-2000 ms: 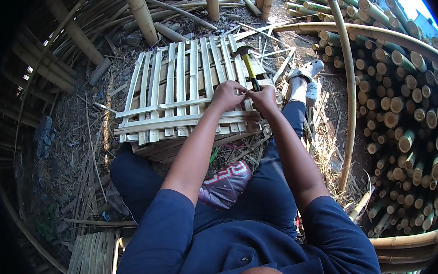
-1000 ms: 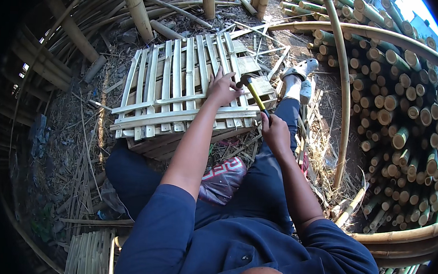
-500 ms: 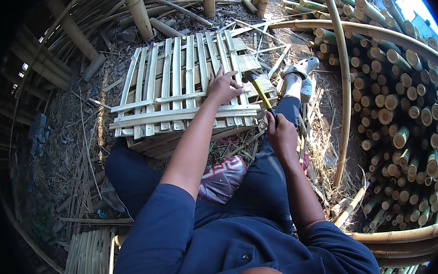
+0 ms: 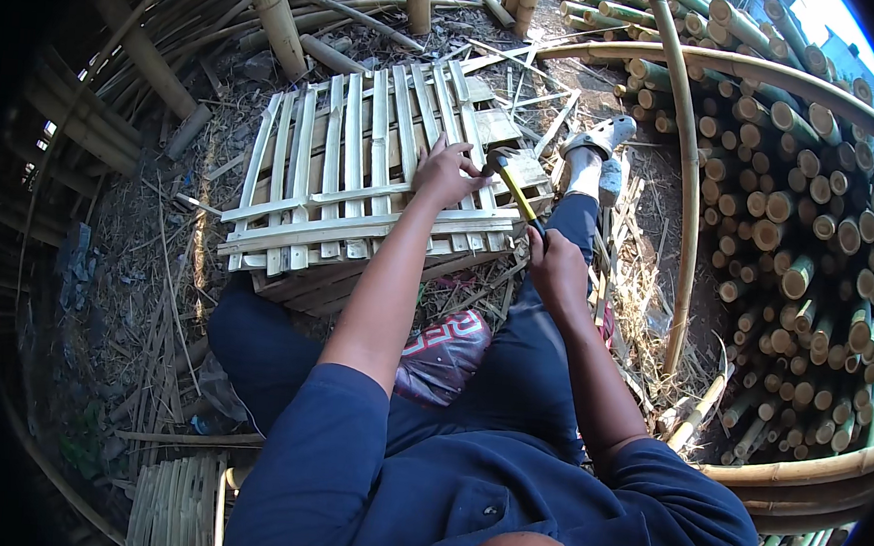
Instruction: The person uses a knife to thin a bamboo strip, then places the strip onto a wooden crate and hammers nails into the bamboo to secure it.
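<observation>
A panel of pale bamboo slats (image 4: 379, 139), with crosswise strips along its near side, lies on a low wooden stand (image 4: 308, 290) in front of me. My left hand (image 4: 447, 174) rests on its right part, fingers bent and drawn together over the slats. Whatever those fingers pinch is too small to make out. My right hand (image 4: 559, 269) is closed round the lower handle of a hammer (image 4: 516, 192) with a yellow and black grip. The hammer's dark head is tilted up, right beside my left fingertips.
Cut bamboo poles (image 4: 795, 225) are stacked at the right behind a bent bamboo rail (image 4: 684, 188). My outstretched foot in a clog (image 4: 602, 135) lies right of the stand. Bamboo scraps litter the ground. Another slatted piece (image 4: 174, 507) is at the lower left.
The hammer head has shifted slightly right and nearer my left fingertips, and my right hand has moved a little left. My left hand and the slat panel stay in place.
</observation>
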`<state>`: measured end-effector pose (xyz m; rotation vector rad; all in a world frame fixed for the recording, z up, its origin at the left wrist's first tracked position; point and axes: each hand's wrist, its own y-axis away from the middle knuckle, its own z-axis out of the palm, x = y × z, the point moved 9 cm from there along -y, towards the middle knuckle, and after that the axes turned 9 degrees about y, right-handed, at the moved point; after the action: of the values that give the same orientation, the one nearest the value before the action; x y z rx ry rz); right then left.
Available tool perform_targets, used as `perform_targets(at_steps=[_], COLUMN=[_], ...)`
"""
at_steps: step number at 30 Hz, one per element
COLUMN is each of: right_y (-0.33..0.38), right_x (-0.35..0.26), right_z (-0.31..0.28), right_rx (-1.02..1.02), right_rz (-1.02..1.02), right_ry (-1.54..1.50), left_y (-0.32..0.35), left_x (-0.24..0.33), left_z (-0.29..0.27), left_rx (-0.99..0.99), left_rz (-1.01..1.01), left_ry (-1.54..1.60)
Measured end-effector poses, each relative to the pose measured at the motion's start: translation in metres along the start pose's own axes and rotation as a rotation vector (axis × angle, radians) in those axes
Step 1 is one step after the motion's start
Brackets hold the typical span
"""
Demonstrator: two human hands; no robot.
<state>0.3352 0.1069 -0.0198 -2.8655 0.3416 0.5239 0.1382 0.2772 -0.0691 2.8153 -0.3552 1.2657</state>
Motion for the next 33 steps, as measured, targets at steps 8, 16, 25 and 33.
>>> perform_targets(at_steps=[8,16,25,33], right_y=[0.0,0.002,0.001,-0.001], right_x=[-0.009,-0.015,-0.007,-0.01], right_z=[-0.001,-0.016,-0.008,-0.011], right_rx=[-0.044,-0.063,-0.089,-0.128], right_rz=[-0.015,-0.011,0.029,0.043], right_ry=[0.058,0.081,0.06,0.058], left_y=[0.001,0.003,0.002,0.003], left_x=[0.002,0.003,0.0,-0.003], left_z=[-0.002,-0.003,-0.008,-0.007], left_rx=[0.013,0.005,0.083,0.075], left_rz=[-0.044,-0.043,0.035,0.082], left_ry=[0.027,0.047,0.121,0.117])
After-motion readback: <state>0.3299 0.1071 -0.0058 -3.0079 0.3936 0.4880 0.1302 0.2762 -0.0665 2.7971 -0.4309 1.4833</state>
